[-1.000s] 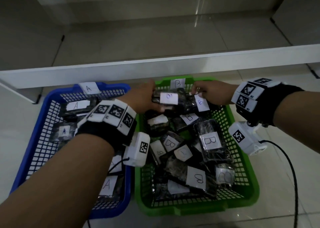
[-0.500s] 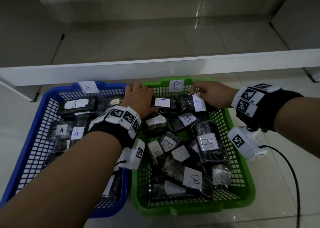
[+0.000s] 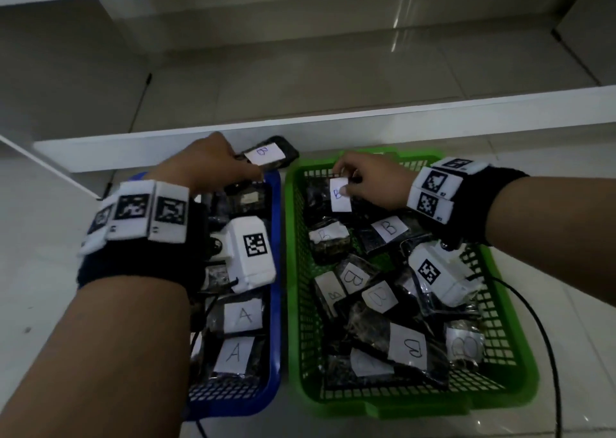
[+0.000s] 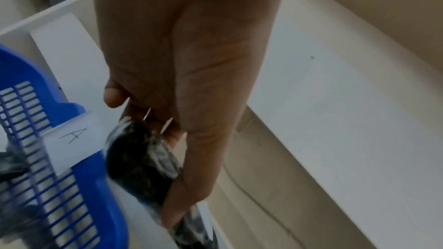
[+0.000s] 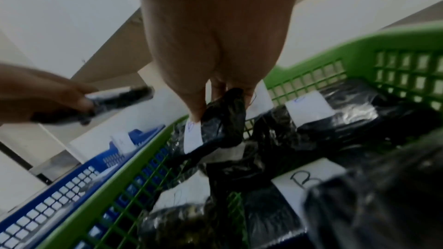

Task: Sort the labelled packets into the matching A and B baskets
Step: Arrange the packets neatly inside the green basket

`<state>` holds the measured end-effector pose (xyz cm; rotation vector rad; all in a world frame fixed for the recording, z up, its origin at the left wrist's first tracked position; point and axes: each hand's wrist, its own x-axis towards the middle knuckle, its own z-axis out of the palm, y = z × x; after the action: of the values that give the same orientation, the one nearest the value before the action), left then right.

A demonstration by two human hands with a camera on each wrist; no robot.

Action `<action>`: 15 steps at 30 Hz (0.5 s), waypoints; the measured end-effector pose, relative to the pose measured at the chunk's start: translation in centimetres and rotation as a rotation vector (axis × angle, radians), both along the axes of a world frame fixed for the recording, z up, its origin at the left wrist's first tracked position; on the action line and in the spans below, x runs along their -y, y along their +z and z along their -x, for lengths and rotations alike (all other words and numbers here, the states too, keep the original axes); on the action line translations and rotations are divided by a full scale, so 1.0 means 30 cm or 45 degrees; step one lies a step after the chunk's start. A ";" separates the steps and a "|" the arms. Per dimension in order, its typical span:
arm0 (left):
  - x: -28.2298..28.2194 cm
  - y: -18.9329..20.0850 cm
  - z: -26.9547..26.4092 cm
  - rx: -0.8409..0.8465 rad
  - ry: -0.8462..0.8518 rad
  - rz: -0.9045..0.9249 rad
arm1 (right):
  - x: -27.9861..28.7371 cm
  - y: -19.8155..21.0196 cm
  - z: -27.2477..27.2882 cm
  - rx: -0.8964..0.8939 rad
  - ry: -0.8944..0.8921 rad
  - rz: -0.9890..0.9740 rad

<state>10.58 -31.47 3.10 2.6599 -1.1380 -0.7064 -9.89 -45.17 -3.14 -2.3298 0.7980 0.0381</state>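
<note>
Left hand (image 3: 213, 164) gripping a dark B-labelled packet (image 3: 270, 153), lifted above the far corner of the blue basket (image 3: 275, 271). Right hand (image 3: 373, 181) pinching another B packet (image 3: 340, 195) by its top edge, low inside the far end of the green basket (image 3: 296, 271), among other B packets.

Blue basket (image 4: 72, 109) tag – "A"; its packets (image 3: 242, 316) "A". Green basket (image 3: 513, 321) packets (image 3: 389, 229) – "B".
</note>
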 end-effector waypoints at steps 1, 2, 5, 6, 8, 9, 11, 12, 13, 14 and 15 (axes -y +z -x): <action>-0.005 0.013 -0.012 -0.030 0.008 0.025 | -0.007 -0.012 -0.013 0.023 -0.017 0.035; -0.009 0.022 -0.019 -0.051 0.016 0.058 | -0.014 -0.023 -0.025 0.010 -0.003 0.135; -0.011 0.022 -0.013 -0.106 0.025 0.141 | -0.024 -0.060 -0.035 -0.150 0.108 0.516; -0.013 0.015 -0.004 -0.138 0.013 0.130 | -0.026 -0.066 -0.031 -0.171 0.093 0.531; -0.015 0.000 0.017 -0.227 -0.070 0.035 | -0.033 -0.074 -0.021 -0.160 0.037 0.463; -0.014 -0.010 0.031 -0.294 -0.138 -0.030 | -0.035 -0.078 -0.014 -0.123 0.016 0.417; -0.007 -0.023 0.065 -0.487 -0.224 -0.125 | -0.040 -0.076 -0.001 -0.014 -0.050 0.351; -0.001 -0.026 0.085 -0.569 -0.223 -0.133 | -0.040 -0.071 0.008 0.045 -0.107 0.348; 0.006 -0.028 0.102 -0.593 -0.214 -0.124 | -0.039 -0.062 0.013 0.112 -0.191 0.333; 0.016 -0.034 0.118 -0.574 -0.215 -0.111 | -0.035 -0.054 0.020 0.185 -0.301 0.283; 0.027 -0.034 0.139 -0.541 -0.223 -0.103 | -0.029 -0.042 0.022 0.285 -0.432 0.141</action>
<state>6.42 -32.26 2.07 2.3206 -1.2421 -1.2966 -10.54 -44.29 -4.39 -2.2174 1.0885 -0.4162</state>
